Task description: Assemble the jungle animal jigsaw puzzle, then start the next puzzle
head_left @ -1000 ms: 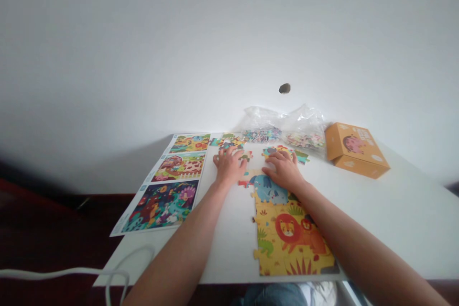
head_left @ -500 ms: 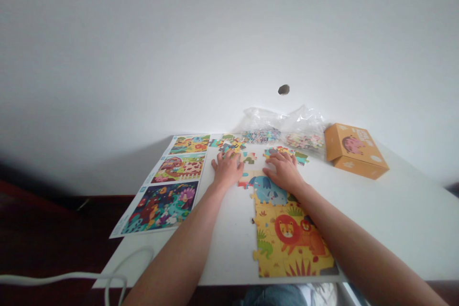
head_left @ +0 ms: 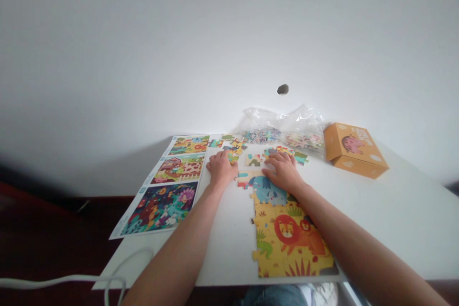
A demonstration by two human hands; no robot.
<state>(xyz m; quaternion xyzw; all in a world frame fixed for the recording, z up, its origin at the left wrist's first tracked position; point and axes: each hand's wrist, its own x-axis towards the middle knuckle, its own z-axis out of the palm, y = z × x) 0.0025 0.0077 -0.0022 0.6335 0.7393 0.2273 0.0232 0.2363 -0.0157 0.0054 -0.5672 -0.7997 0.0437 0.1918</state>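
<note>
A partly joined jigsaw puzzle (head_left: 292, 229) with lions and elephants lies flat on the white table. My right hand (head_left: 285, 172) rests at its upper edge, fingers spread over loose puzzle pieces (head_left: 300, 158) behind the elephants. To the left, my left hand (head_left: 221, 169) lies palm down with bent fingers and the thumb apart. Its fingertips are at a green and yellow puzzle piece (head_left: 233, 158); whether they touch it is unclear. Between the hands sits a pale puzzle piece with a green shape (head_left: 253, 160). A red and cream piece (head_left: 245, 180) adjoins the puzzle's upper left corner.
A picture sheet (head_left: 163, 186) with three printed scenes lies at the left. More loose pieces (head_left: 234, 144) are scattered behind my left hand. Clear bags of pieces (head_left: 263, 135) lean by the wall, beside an orange box (head_left: 355, 148). A white cable (head_left: 64, 278) hangs at lower left.
My left hand has shifted slightly left and toward me, uncovering more of the pale green-marked piece. My right hand and the joined puzzle are nearly unmoved.
</note>
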